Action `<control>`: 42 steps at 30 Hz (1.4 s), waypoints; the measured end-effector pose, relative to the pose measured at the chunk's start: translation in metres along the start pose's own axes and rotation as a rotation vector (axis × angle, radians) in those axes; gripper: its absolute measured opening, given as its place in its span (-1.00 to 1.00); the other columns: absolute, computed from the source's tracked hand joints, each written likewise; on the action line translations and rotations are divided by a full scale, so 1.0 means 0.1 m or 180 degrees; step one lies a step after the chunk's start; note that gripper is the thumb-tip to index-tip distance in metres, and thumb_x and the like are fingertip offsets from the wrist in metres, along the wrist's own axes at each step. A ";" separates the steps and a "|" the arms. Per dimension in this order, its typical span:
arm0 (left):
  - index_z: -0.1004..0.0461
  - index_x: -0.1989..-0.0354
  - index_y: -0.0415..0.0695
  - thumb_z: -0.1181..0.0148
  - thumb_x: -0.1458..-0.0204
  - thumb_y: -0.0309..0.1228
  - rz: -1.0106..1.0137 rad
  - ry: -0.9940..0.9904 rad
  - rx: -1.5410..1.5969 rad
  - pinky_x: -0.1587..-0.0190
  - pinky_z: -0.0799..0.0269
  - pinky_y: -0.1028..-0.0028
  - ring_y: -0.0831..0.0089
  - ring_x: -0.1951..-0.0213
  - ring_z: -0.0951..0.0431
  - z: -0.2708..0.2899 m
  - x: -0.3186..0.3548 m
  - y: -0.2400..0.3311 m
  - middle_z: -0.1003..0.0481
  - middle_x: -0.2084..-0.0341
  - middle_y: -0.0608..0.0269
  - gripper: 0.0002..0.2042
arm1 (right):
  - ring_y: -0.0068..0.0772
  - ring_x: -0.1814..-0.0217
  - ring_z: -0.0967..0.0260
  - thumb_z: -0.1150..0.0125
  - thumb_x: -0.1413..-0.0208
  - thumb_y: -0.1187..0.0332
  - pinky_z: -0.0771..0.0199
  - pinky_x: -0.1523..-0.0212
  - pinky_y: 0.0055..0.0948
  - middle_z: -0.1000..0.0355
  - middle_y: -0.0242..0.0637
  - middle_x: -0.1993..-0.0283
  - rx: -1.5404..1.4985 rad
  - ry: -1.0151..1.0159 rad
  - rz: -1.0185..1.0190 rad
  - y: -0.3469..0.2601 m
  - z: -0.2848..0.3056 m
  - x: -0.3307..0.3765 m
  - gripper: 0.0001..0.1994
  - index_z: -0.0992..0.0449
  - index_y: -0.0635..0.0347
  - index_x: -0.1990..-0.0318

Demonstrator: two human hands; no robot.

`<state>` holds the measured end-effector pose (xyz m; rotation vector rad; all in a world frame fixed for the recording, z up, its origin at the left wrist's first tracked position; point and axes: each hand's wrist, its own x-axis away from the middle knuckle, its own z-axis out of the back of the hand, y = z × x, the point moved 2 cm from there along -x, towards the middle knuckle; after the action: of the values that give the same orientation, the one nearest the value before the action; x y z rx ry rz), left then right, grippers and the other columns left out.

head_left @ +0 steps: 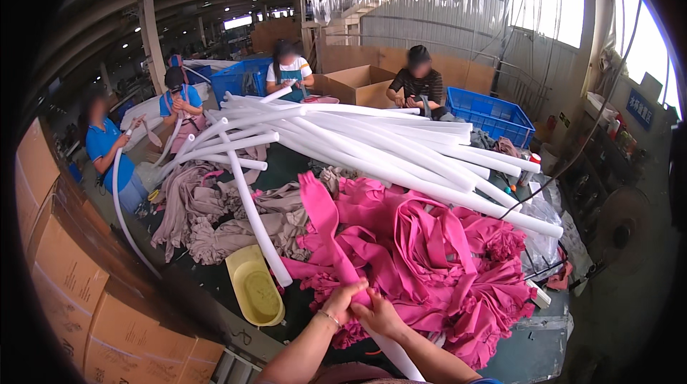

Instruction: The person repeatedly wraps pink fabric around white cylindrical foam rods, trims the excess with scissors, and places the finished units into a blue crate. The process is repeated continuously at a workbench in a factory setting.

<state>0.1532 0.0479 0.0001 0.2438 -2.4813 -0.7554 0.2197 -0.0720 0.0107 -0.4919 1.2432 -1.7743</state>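
— Pink stretchy fabric sleeve (325, 223), gathered over a long white foam tube (397, 355) at the near edge of the tabletop (537, 352); both hands grip it there. The left hand (345, 299) is clenched around the bunched cloth, and the right hand (379, 314) is closed on the tube just beside it.

— Which step is that?

— I judge the cover is partway on. Next would call for a firm hold and steady pulling along the tube.

— Anything unclear?

— The tube's near end runs out of view below, and how far it reaches inside the sleeve is hidden. The heap of pink fabric covers (444, 262) masks its far end, with loose white foam tubes (372, 141) lying beyond.
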 end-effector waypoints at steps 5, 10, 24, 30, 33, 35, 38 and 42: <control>-0.40 0.11 -0.12 -0.27 -0.09 -0.40 -0.0654 0.0901 0.0544 0.11 -0.54 0.13 0.21 0.31 -0.57 0.30 0.09 0.04 -0.52 0.33 0.17 -0.76 | 0.13 0.28 -0.52 -0.28 -0.08 -0.03 -0.46 0.29 -0.10 -0.49 0.16 0.40 0.0647 -0.0875 -0.0884 -0.11 -0.07 0.27 -0.48 -0.45 0.39 0.25; -0.41 0.09 -0.13 -0.21 -0.12 -0.46 -0.0777 0.0257 0.0663 0.06 -0.54 0.14 0.10 0.17 -0.60 0.23 0.25 -0.04 -0.53 0.35 0.13 -0.80 | 0.14 0.34 -0.52 -0.31 -0.06 0.02 -0.47 0.34 -0.10 -0.48 0.14 0.45 0.0559 -0.0671 -0.0486 -0.25 -0.12 0.00 -0.50 -0.44 0.39 0.21; -0.42 0.11 -0.12 -0.24 -0.11 -0.42 -0.1039 0.0319 0.0566 0.11 -0.55 0.17 0.18 0.19 -0.60 0.30 0.48 0.21 -0.54 0.31 0.14 -0.79 | 0.18 0.35 -0.52 -0.20 -0.08 -0.07 -0.52 0.30 0.00 -0.49 0.15 0.46 0.1372 -0.0683 -0.0215 -0.59 -0.15 0.20 -0.44 -0.40 0.36 0.10; -0.46 0.12 -0.12 -0.19 -0.15 -0.38 -0.1229 0.0380 0.0548 0.05 -0.52 0.14 0.08 0.16 -0.60 0.12 0.57 0.10 -0.51 0.32 0.16 -0.83 | 0.17 0.39 -0.51 -0.21 -0.07 -0.09 -0.51 0.35 -0.01 -0.50 0.10 0.47 0.1425 -0.0622 -0.0056 -0.66 -0.10 0.10 -0.46 -0.40 0.35 0.20; -0.44 0.10 -0.11 -0.17 -0.18 -0.31 -0.0949 0.0107 0.0615 -0.02 -0.46 0.10 0.12 0.06 -0.56 0.18 0.60 0.10 -0.52 0.21 0.12 -0.79 | 0.14 0.38 -0.52 -0.21 -0.07 -0.07 -0.51 0.36 -0.02 -0.51 0.07 0.44 0.1409 -0.0510 -0.0001 -0.66 -0.07 0.20 -0.48 -0.40 0.33 0.23; -0.42 0.11 -0.13 -0.12 -0.20 -0.24 -0.1030 0.0117 0.0895 -0.09 -0.41 0.09 0.14 -0.04 -0.50 0.17 0.55 0.31 -0.51 0.18 0.10 -0.76 | 0.12 0.38 -0.52 -0.20 -0.08 -0.06 -0.51 0.37 -0.02 -0.51 0.06 0.45 0.1500 -0.0461 0.0120 -0.68 0.00 0.27 -0.49 -0.39 0.32 0.21; -0.41 0.13 -0.17 -0.07 -0.20 -0.27 -0.0966 -0.0005 0.0247 -0.04 -0.44 0.07 0.13 -0.03 -0.51 0.13 0.55 0.22 -0.51 0.13 0.05 -0.78 | 0.12 0.35 -0.52 -0.20 -0.09 -0.04 -0.52 0.35 -0.02 -0.51 0.09 0.43 0.1586 -0.0560 -0.0125 -0.85 0.00 0.17 -0.49 -0.40 0.32 0.15; -0.45 0.12 -0.32 -0.08 -0.18 -0.38 -0.0830 0.0130 0.0545 -0.02 -0.49 0.21 0.15 0.12 -0.58 -0.11 0.74 0.23 -0.55 0.17 -0.01 -0.76 | -0.09 0.36 -0.55 -0.30 -0.05 -0.01 -0.53 0.33 -0.16 -0.52 0.00 0.40 0.0887 -0.0711 -0.0179 -0.70 -0.01 0.12 -0.48 -0.42 0.33 0.10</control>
<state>0.0966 0.0390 0.0532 0.6487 -2.5055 -0.6318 0.1826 -0.0744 0.0710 -0.5493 0.8203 -1.8474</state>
